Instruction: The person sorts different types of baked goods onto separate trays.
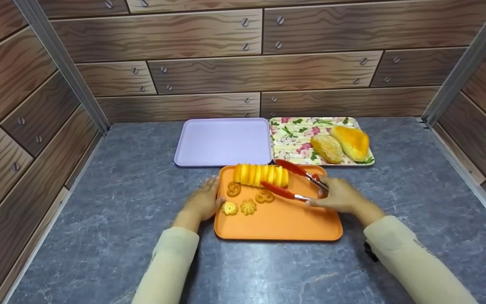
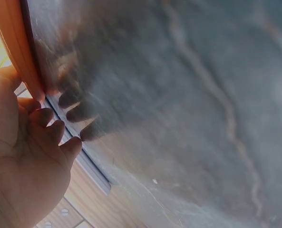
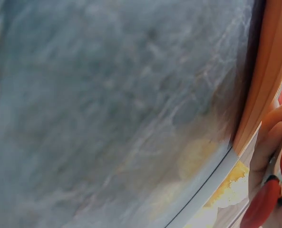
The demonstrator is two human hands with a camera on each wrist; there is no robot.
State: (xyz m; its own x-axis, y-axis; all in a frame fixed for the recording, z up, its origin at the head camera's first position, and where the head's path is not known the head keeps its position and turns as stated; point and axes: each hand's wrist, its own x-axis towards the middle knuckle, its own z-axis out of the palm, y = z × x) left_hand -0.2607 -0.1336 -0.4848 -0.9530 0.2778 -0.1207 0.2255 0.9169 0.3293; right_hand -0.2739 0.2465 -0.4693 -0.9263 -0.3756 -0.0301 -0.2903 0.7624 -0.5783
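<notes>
An orange tray (image 1: 285, 223) lies in front of me, bearing a row of yellow slices (image 1: 261, 175) near its far edge and several small cookies (image 1: 248, 207). My right hand (image 1: 338, 195) grips red-tipped metal tongs (image 1: 283, 191) over the tray's right side. The tongs' arms are spread, one tip beyond the row's right end and the other at its near side. In the right wrist view the tongs' red parts (image 3: 263, 204) show at the edge. My left hand (image 1: 203, 200) rests against the tray's left edge, fingers fairly straight along its outside, thumb at the rim.
Behind the orange tray lies a bare lilac tray (image 1: 224, 142). Beside it, a floral tray (image 1: 291, 145) carries two bread pieces, a sugared bun (image 1: 327, 148) and a larger golden one (image 1: 351, 143). Wood-patterned walls (image 1: 209, 76) enclose the grey tabletop (image 1: 133, 211) on three sides.
</notes>
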